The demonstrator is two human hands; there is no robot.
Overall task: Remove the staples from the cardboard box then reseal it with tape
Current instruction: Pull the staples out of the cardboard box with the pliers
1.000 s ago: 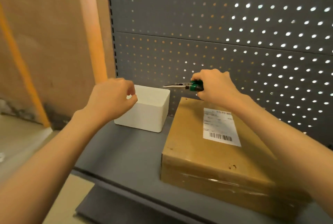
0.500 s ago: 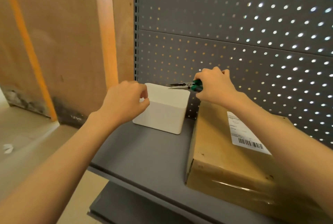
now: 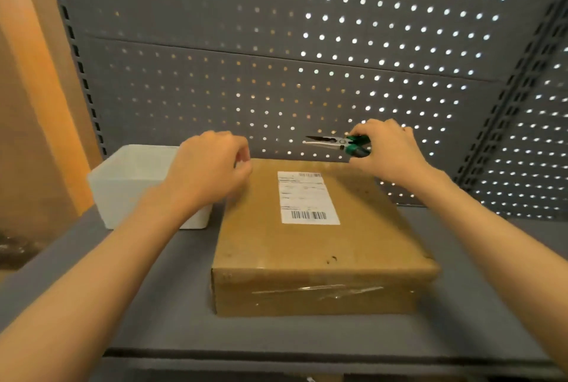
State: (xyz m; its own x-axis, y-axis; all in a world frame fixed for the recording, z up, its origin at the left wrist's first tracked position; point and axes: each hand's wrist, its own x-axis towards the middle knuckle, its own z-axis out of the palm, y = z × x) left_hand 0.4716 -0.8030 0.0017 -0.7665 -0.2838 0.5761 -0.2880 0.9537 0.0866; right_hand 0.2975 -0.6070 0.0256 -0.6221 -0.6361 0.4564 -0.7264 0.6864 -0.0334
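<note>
Two hands hover over the cardboard box (image 3: 310, 246): right hand (image 3: 388, 151) grips pliers (image 3: 338, 145); left hand (image 3: 209, 166) curled, holding nothing visible; white bin (image 3: 123, 178) at nine o'clock.

A grey metal shelf (image 3: 159, 314) runs across the view, its front edge low in the frame. Behind it stands a grey pegboard back panel (image 3: 215, 83), light shining through its holes on the right. Past the shelf's left edge is a brown plywood wall (image 3: 27, 123).

Brown box (image 3: 307, 246), green-handled pliers (image 3: 341, 144), white bin (image 3: 123, 178)
</note>
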